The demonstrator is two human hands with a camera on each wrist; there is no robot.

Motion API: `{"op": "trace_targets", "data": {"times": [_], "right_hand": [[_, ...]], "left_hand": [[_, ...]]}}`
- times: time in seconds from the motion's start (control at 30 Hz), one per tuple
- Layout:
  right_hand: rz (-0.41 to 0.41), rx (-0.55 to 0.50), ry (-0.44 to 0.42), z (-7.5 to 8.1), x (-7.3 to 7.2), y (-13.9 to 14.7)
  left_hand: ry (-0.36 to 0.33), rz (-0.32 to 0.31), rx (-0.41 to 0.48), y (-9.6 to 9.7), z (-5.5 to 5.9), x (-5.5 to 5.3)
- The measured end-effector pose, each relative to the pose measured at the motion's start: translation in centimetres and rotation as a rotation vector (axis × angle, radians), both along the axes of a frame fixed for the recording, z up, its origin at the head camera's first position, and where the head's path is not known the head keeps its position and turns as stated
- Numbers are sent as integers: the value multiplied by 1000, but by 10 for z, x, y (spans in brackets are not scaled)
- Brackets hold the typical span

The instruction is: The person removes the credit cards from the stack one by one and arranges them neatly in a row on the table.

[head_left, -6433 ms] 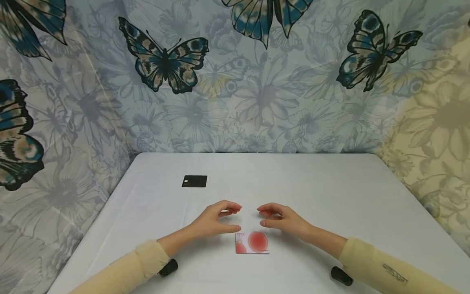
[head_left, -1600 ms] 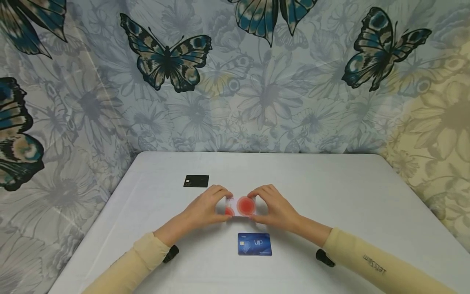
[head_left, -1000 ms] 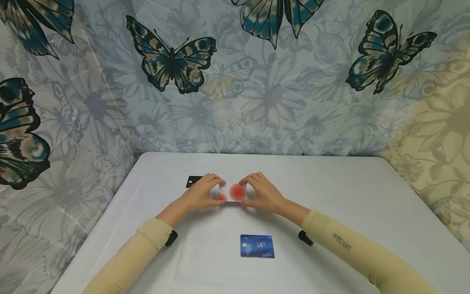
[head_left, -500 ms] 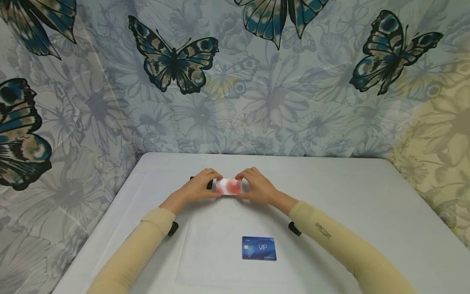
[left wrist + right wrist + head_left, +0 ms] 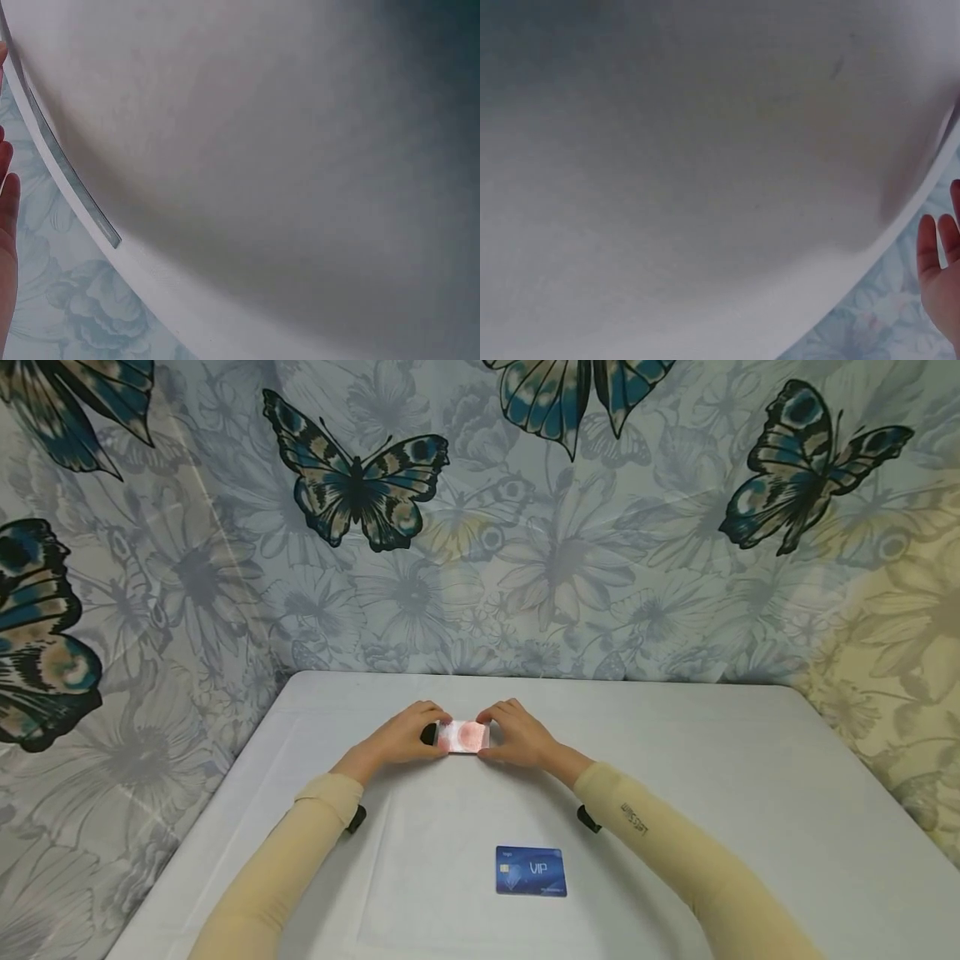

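Toward the back of the table, my left hand [image 5: 403,735] and right hand [image 5: 523,737] pinch a white-and-pink card [image 5: 463,737] by its two short ends, thumbs at the near corners. Its front edge looks slightly raised. Behind the left hand's fingers lies a black card [image 5: 428,734], mostly covered; a thin glossy strip [image 5: 75,176] in the left wrist view may be that card. Nearer me, a blue card [image 5: 531,872] marked VIP lies flat. Only some fingers of the left hand [image 5: 7,217] and right hand [image 5: 941,277] show at the edges of the wrist views.
A white cloth covers the table [image 5: 675,793], whose far edge meets a butterfly-patterned backdrop [image 5: 562,568]. Small dark devices [image 5: 588,818] sit under both wrists.
Both hands have taken the white-and-pink card from the near middle, exposing the blue card, and carried it toward the back and slightly left. The left hand now covers most of the black card.
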State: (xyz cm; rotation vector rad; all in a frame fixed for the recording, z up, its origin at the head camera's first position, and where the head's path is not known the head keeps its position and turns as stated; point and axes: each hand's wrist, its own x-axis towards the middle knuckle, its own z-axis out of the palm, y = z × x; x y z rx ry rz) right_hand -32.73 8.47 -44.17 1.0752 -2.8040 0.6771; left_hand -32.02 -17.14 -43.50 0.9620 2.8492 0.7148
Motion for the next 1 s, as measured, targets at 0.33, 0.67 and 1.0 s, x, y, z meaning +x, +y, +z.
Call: {"op": "trace_targets", "data": {"times": [0.33,0.67,1.0], "right_hand": [[-8,13,-67,-3,-9,-4],[-5,-16,-134,-7,-16,-4],[-13,-36,-193,-9,-18,-5]], "left_hand": [[-34,-7,-16,-3,-1,-8],[-71,-26,-52,-4,-1,-12],[-99,-41,-40,-2,0,-11]]}}
